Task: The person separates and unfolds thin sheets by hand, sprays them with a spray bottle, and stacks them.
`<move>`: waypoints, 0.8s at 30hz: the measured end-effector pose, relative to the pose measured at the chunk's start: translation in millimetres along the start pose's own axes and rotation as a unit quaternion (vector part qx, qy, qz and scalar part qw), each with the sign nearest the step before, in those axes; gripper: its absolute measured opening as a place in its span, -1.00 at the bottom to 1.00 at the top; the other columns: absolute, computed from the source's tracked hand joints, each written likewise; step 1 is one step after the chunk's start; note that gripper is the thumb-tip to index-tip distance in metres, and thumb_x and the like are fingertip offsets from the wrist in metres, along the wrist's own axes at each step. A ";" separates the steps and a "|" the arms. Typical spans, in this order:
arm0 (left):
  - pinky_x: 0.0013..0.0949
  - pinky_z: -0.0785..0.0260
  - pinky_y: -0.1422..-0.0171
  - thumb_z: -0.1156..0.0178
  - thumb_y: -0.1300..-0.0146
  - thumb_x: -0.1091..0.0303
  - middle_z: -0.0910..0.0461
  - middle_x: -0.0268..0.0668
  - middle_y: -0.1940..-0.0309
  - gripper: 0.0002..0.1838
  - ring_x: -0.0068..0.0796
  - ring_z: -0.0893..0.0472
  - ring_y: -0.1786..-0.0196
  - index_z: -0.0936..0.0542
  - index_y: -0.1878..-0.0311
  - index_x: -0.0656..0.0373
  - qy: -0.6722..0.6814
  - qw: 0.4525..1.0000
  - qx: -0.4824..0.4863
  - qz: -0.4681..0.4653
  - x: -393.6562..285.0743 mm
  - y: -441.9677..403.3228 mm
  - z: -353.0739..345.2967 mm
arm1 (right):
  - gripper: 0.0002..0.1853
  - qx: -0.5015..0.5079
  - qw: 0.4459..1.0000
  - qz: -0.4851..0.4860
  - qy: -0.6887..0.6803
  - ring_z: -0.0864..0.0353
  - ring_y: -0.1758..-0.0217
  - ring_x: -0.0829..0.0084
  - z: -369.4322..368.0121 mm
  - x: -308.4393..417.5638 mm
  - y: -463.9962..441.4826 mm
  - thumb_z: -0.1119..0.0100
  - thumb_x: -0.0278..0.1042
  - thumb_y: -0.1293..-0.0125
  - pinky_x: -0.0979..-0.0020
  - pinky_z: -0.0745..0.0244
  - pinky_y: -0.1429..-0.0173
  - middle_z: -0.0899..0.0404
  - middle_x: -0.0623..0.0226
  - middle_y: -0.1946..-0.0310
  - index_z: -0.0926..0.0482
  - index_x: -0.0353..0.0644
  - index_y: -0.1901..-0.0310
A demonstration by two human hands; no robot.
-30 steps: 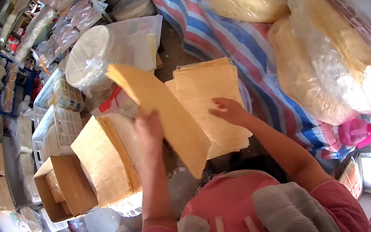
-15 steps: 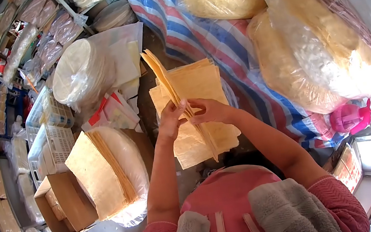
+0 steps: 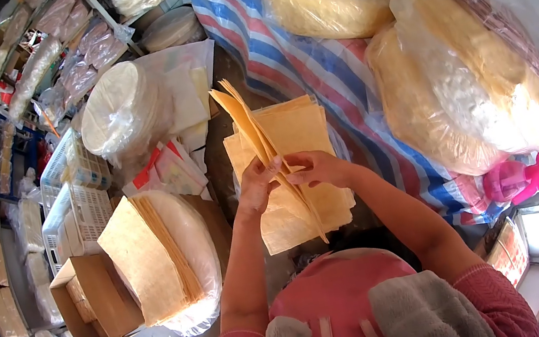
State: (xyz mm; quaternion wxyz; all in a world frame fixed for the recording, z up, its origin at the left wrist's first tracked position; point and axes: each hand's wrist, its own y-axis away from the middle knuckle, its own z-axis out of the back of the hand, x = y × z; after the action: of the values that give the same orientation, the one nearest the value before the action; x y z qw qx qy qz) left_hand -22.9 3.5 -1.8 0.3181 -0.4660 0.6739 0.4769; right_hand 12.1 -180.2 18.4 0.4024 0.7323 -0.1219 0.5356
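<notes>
A thin bundle of tan sheets (image 3: pixel 250 123) stands on edge between my two hands, its layers fanned apart at the far end. My left hand (image 3: pixel 260 182) grips the bundle from the left, thumb over the near face. From the right, my right hand (image 3: pixel 320 169) pinches the same bundle with thumb and fingers. Below lies a larger stack of tan square sheets (image 3: pixel 297 122), its edges uneven. What the sheets are made of I cannot tell for sure.
Left of me, another tan stack (image 3: pixel 146 258) rests on round wrapped sheets (image 3: pixel 201 250) beside a cardboard box (image 3: pixel 97 302). White baskets (image 3: pixel 79 213) stand behind. A striped tarp (image 3: pixel 270 41) runs along the right under big plastic-wrapped bundles (image 3: pixel 465 67), near a pink spray bottle (image 3: pixel 514 179).
The whole view has shifted slightly, with the scene sitting lower and to the right. Both hands keep hold of the bundle, and its far-end layers are spread a little wider.
</notes>
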 end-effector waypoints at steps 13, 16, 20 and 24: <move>-0.38 -0.40 0.25 -0.03 -0.10 0.41 -0.56 -0.22 0.34 -0.73 -0.43 -0.56 0.26 -0.46 0.11 0.28 -0.322 0.916 -0.213 -0.107 -5.6 -17.8 -36.4 | -0.54 -0.240 0.911 0.155 0.299 -0.55 0.11 0.08 -25.8 2.8 -31.4 -0.15 -0.29 0.03 0.24 -0.44 0.08 -0.56 -0.01 0.24 -0.45 -0.25 0.03; -0.38 -0.39 0.27 -0.02 -0.12 0.40 -0.56 -0.20 0.39 -0.75 -0.43 -0.55 0.33 -0.46 0.14 0.29 -0.280 0.928 -0.201 -0.140 8.9 -29.9 -24.1 | -0.64 -0.267 0.883 0.112 0.369 -0.55 0.20 0.03 -22.8 14.7 -46.0 -0.13 -0.34 0.05 0.20 -0.44 0.12 -0.57 -0.02 0.33 -0.51 -0.26 0.16; -0.41 -0.38 0.29 -0.03 -0.13 0.30 -0.54 -0.19 0.45 -0.73 -0.46 -0.51 0.40 -0.48 0.18 0.30 -0.188 0.961 -0.164 -0.117 12.6 -29.9 -12.7 | -0.79 -0.288 0.872 0.054 0.393 -0.55 0.27 0.00 -23.3 22.3 -57.0 -0.13 -0.33 0.07 0.17 -0.43 0.18 -0.57 -0.01 0.41 -0.56 -0.26 0.38; -0.14 -0.40 0.12 0.03 -0.12 0.28 -0.54 0.14 0.27 -0.65 0.03 -0.56 0.17 -0.46 0.17 0.41 -0.352 0.905 -0.238 -0.027 -18.6 -27.9 -14.3 | -0.83 -0.217 0.871 0.088 0.432 -0.55 0.29 0.00 -31.3 21.5 -59.6 -0.11 -0.35 0.05 0.16 -0.43 0.20 -0.55 -0.03 0.43 -0.55 -0.27 0.44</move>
State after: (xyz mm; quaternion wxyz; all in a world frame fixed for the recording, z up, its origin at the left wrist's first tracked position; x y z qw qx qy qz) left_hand 10.1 -6.9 9.7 0.4270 -0.3477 0.3722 0.7472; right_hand 35.5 -113.7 13.3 0.5147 0.3082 -0.1133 0.7920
